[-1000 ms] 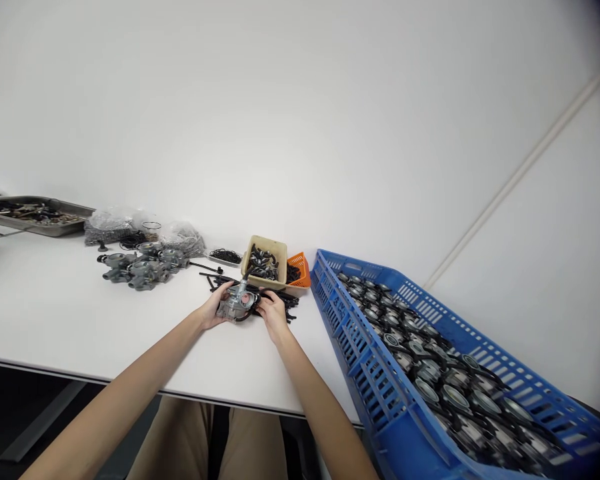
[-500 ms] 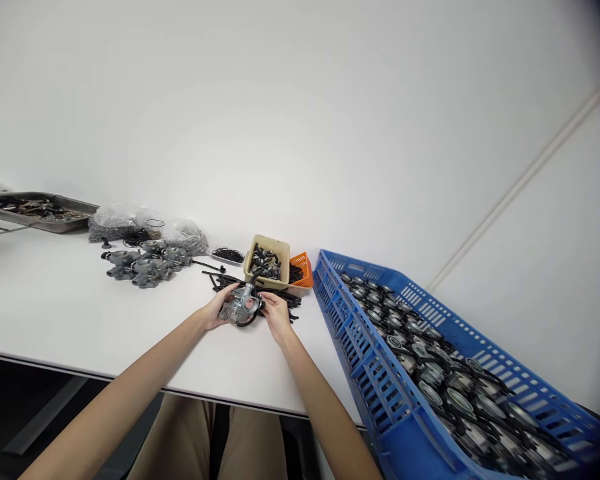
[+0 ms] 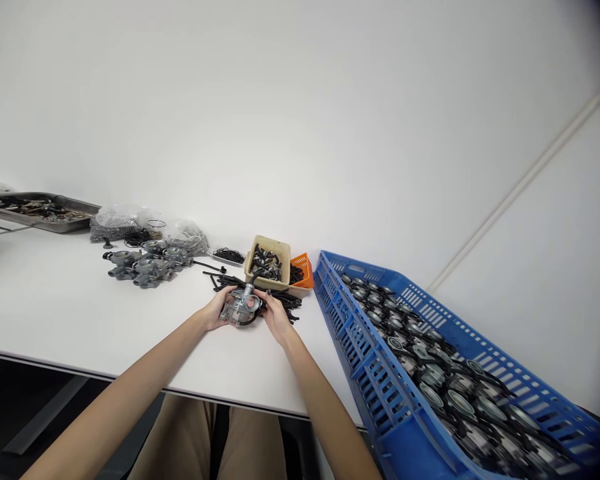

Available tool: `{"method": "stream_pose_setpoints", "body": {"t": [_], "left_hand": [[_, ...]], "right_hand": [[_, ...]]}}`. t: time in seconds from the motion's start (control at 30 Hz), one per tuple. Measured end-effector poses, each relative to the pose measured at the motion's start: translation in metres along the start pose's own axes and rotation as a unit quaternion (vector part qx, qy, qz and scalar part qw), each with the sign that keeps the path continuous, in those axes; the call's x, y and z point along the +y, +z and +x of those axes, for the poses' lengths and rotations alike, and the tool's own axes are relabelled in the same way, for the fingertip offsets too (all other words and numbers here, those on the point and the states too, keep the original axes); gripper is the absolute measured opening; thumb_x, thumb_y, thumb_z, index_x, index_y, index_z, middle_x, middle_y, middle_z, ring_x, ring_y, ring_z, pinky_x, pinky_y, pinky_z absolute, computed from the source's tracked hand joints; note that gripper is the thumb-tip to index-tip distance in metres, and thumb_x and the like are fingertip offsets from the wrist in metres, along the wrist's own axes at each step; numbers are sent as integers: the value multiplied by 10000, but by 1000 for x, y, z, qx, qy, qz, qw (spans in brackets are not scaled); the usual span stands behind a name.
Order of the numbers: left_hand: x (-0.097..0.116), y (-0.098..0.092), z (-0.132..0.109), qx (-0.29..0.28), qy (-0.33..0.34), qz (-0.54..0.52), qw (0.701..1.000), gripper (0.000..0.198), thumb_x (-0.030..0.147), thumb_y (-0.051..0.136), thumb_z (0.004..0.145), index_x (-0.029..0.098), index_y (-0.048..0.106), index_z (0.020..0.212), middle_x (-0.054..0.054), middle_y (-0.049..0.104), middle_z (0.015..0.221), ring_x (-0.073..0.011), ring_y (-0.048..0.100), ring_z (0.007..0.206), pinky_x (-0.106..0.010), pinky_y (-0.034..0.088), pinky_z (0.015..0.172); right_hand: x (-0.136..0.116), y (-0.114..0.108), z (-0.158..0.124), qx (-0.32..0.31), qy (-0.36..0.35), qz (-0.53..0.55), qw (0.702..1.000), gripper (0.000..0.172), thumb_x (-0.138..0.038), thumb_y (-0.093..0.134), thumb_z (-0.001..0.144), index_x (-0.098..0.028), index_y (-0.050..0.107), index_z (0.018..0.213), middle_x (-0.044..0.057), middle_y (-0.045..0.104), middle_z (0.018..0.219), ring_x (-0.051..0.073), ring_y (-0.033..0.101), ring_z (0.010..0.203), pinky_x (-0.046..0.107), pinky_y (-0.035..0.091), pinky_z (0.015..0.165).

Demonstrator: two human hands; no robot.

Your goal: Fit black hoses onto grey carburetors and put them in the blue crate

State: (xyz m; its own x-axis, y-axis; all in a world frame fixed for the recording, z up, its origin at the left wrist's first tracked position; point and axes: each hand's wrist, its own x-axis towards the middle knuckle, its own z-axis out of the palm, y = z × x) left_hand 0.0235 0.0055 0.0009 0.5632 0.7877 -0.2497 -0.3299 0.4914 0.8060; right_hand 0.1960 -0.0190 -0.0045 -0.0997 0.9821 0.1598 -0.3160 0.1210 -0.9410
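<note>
A grey metal carburetor point(image 3: 241, 308) with a pink-red mark is held just above the white table, between both hands. My left hand point(image 3: 216, 311) is closed round its left side. On the other side, my right hand point(image 3: 275, 313) grips the carburetor's right edge, near a curved black hose point(image 3: 250, 321) that loops round the bottom; its fingertips are partly hidden. Behind the hands lie several black rubber tubes point(image 3: 285, 299). Just beyond them stands a cream bin point(image 3: 286, 253) of black and metal parts, with a small orange basket point(image 3: 307, 270) beside it.
A long blue crate point(image 3: 370, 360) full of carburetors stands at the right. More carburetors point(image 3: 150, 265) sit in a group on the left of the table point(image 3: 70, 313). Plastic bags of parts point(image 3: 117, 220) and a metal tray point(image 3: 65, 225) are along the wall.
My right hand's fingers have shifted slightly on the carburetor's right side, with the thumb now raised higher. The carburetor and my left hand stay in almost the same place.
</note>
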Motion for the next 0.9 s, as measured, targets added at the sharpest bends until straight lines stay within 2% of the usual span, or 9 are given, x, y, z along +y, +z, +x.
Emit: {"method": "stream_pose_setpoints", "body": {"t": [0.13, 0.27, 0.37, 0.47, 0.53, 0.6, 0.7, 0.8, 0.9], "left_hand": [[-2, 2, 0, -14, 4, 4, 1000, 282, 404, 543, 742, 144, 621, 816, -79, 688, 695, -231, 640, 536, -324, 510, 443], [-6, 1, 2, -12, -5, 1, 1000, 244, 362, 554, 740, 141, 625, 818, -87, 699, 737, -240, 668, 617, -355, 549, 559], [-8, -1, 3, -18, -12, 6, 1000, 327, 459, 582, 735, 145, 621, 817, -95, 700, 739, -251, 675, 644, -352, 549, 565], [-7, -1, 1, -24, 0, 6, 1000, 381, 504, 583, 729, 141, 619, 838, -104, 701, 777, -252, 674, 646, -357, 548, 575], [-6, 0, -1, -43, 17, 13, 999, 397, 500, 580, 733, 135, 617, 884, -119, 696, 833, -265, 676, 670, -355, 541, 553], [-5, 2, -3, -58, 29, 25, 998, 411, 491, 587, 736, 135, 611, 940, -128, 688, 880, -278, 678, 710, -332, 526, 516], [-5, 6, -3, -52, 41, 28, 997, 392, 441, 608, 743, 153, 592, 1008, -121, 683, 906, -268, 677, 768, -291, 518, 529], [-7, 9, 0, -16, 91, 32, 995, 389, 403, 636, 737, 169, 565, 1039, -104, 676, 874, -233, 668, 741, -280, 519, 548], [-9, 9, 5, 43, 168, 52, 983, 472, 380, 705, 684, 207, 524, 1084, -59, 655, 823, -191, 637, 650, -299, 527, 547]], "right_hand": [[-4, 4, -4, -44, -33, -31, 998, 432, -474, 742, 602, -218, 715, 950, 52, 619, 1150, 215, 540, 1032, 258, 439, 797], [-12, 7, -11, -122, -7, -28, 992, 498, -422, 749, 598, -234, 676, 1053, 47, 591, 1192, 197, 569, 957, 236, 456, 716], [-15, 10, -14, -122, 10, -31, 992, 549, -412, 762, 575, -233, 659, 1084, 50, 638, 1094, 186, 588, 848, 226, 453, 632], [-12, 10, -12, -114, 22, -20, 993, 527, -430, 743, 610, -232, 656, 1091, 37, 669, 997, 158, 587, 759, 217, 443, 603], [-7, 8, -6, -90, 12, -10, 996, 482, -440, 729, 638, -231, 665, 1068, 25, 678, 968, 140, 585, 744, 216, 447, 634], [-2, 6, 0, -37, -19, -15, 999, 447, -446, 729, 644, -223, 678, 1028, 26, 683, 976, 144, 592, 804, 225, 454, 705], [4, 1, 7, 30, -42, -49, 997, 445, -470, 712, 654, -208, 672, 1011, 50, 684, 1006, 177, 595, 911, 263, 460, 773], [4, -1, 10, 64, -65, -84, 992, 423, -456, 697, 666, -209, 662, 1008, 59, 676, 1021, 184, 598, 922, 282, 465, 787], [1, -1, 10, 110, -124, -127, 978, 335, -402, 690, 674, -204, 663, 943, 54, 661, 1003, 171, 593, 888, 270, 463, 775]]}}
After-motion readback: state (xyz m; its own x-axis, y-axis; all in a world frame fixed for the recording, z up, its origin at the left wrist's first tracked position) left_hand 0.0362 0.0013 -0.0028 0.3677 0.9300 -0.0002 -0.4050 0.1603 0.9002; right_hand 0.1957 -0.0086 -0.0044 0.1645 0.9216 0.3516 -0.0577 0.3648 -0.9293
